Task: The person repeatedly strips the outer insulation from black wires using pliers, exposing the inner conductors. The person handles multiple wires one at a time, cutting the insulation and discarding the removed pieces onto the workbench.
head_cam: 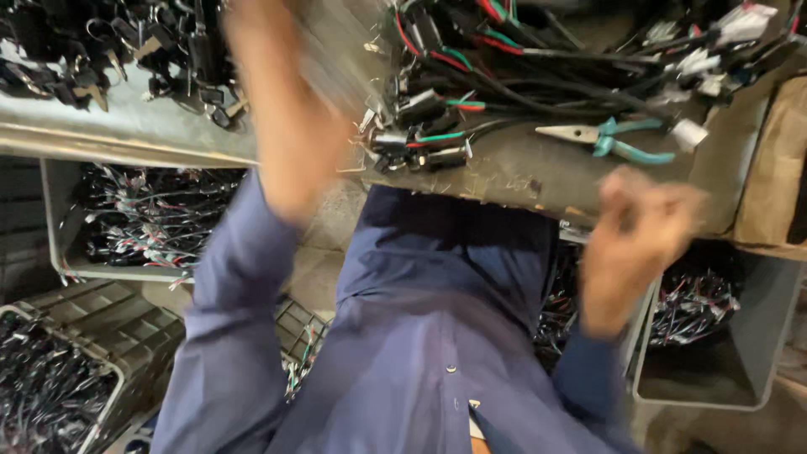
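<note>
My left hand (256, 50) is raised over the workbench (538, 172) and smeared by motion, so its fingers cannot be made out. Its forearm comes out of a blue sleeve (227, 286). My right hand (640, 231) hovers at the bench's near edge with the fingers curled in, and nothing shows in them. Just beyond it lie pliers with teal handles (607, 139). Between the two hands sits a pile of black cables with red and green wires and black connectors (445, 109). My blue shirt (437, 336) fills the lower middle.
Black keyed parts (126, 50) are heaped at the bench's far left. Under the bench, a grey bin (55, 210) at left and another bin (756, 336) at right hold wire bundles. A ribbed crate (101, 328) stands lower left, brown cardboard (777, 168) at right.
</note>
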